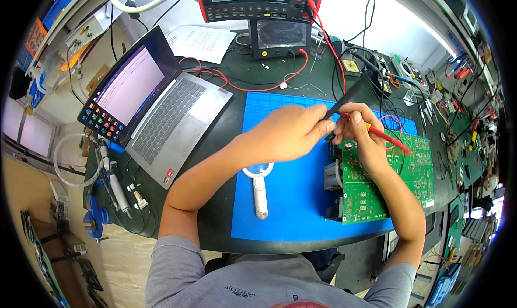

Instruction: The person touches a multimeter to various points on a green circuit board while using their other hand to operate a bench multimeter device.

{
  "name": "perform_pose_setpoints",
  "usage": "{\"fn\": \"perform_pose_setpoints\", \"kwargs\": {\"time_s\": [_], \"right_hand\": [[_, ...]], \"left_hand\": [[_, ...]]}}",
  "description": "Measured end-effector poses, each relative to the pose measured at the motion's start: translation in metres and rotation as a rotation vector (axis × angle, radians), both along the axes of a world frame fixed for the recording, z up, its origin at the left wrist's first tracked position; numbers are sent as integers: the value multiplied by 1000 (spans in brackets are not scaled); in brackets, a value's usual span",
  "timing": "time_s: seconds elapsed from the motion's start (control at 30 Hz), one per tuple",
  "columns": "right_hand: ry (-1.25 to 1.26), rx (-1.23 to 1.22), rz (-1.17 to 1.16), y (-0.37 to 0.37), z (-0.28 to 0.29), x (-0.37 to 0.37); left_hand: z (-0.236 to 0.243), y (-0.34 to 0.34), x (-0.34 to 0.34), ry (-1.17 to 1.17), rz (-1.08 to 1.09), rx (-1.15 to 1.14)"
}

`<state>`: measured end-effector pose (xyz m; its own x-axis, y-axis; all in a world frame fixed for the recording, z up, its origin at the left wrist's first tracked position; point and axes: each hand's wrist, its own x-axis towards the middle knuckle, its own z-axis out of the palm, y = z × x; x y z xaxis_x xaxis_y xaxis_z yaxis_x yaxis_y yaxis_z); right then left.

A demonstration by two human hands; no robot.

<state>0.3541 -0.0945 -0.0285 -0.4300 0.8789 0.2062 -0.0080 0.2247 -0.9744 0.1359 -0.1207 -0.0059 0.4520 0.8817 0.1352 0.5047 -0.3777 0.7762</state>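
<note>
My left hand (293, 133) is closed around a slim black stick-like tool (344, 100), which slants up and to the right. Close beside it, my right hand (363, 135) grips a red test probe (389, 139) with a yellow band, its body pointing down and right over the board. Both hands meet above the upper left corner of a green circuit board (366, 197); the tool tips are hidden by my fingers. The board lies on a blue work mat (291, 200), with grey and black parts along its left edge. Left of it rests a white-handled magnifying glass (259, 192).
An open laptop (172, 114) stands to the left. At the back, a red-and-black bench meter (261, 3) sits above a smaller screen unit (281, 36). Red leads (253, 87) cross the dark table. Cables and hand tools (425, 103) crowd the right side.
</note>
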Motion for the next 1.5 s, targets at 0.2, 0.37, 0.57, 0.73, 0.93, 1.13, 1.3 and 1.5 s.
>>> {"fn": "perform_pose_setpoints", "kwargs": {"time_s": [0.2, 0.37, 0.57, 0.73, 0.93, 1.13, 1.3, 1.5], "right_hand": [[-128, -14, 42, 0, 0, 3], [-158, -5, 40, -4, 5, 4], [-138, -12, 38, -3, 3, 3], [-151, -2, 39, -4, 3, 3], [-131, 4, 24, -4, 2, 1], [-69, 36, -1, 0, -2, 4], [-74, 113, -3, 6, 4, 13], [-26, -173, 142, -3, 50, 23]], "left_hand": [[-8, -2, -3, 256, -74, 120], [-8, -3, -1, 312, -110, 102], [-6, -3, -2, 315, -105, 97], [-4, -4, -3, 321, -111, 78], [-3, -4, -4, 323, -108, 53], [-12, 0, -5, 239, -127, 92], [-27, 13, -1, -29, -194, 27], [-7, -4, -1, -385, -199, -259]]}}
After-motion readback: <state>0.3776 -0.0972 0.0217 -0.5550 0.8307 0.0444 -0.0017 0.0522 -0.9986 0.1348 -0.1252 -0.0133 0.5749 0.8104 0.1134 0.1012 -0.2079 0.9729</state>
